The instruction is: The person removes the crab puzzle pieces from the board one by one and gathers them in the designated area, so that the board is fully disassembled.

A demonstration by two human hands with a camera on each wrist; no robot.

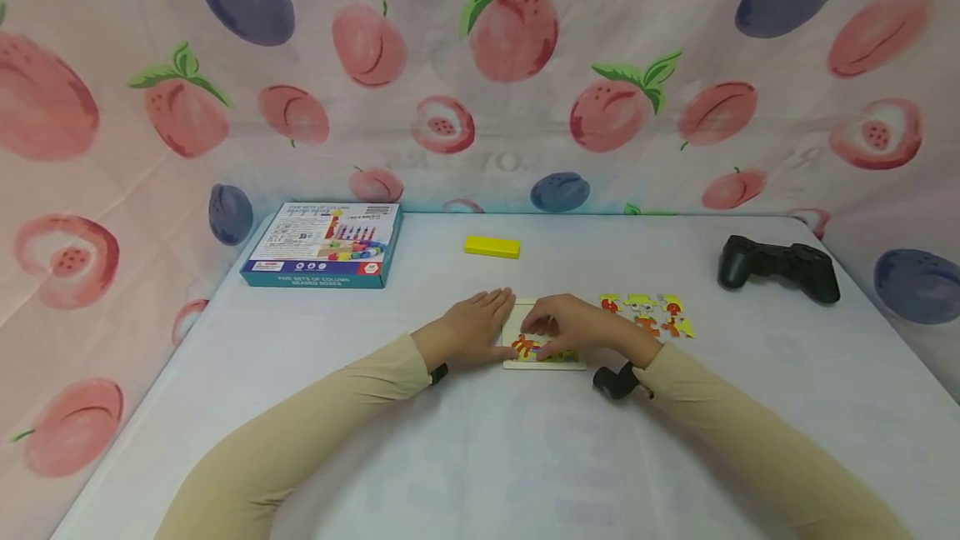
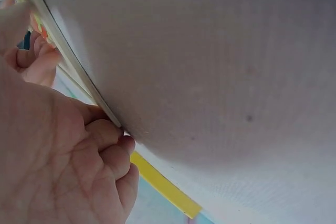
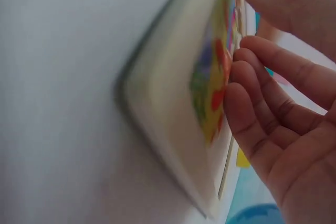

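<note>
A small jigsaw puzzle tray (image 1: 543,366) with a pale rim lies flat on the white table. Colourful fitted pieces (image 3: 212,85) fill part of it, and some bare base shows. My left hand (image 1: 472,329) rests along the tray's left side, fingers stretched out and thumb near the lower rim. Over the tray, my right hand (image 1: 581,325) has its fingers bent loosely, with fingertips touching the puzzle's surface in the right wrist view. No separate piece shows between its fingers and thumb. Several loose puzzle pieces (image 1: 647,326) in yellow and red lie just right of the tray, partly behind the right wrist.
A yellow block (image 1: 492,247) lies behind the tray. At the back left is a flat boxed toy set (image 1: 322,246); a black game controller (image 1: 778,268) sits at the right. Fruit-patterned cloth (image 1: 510,123) hangs behind the table.
</note>
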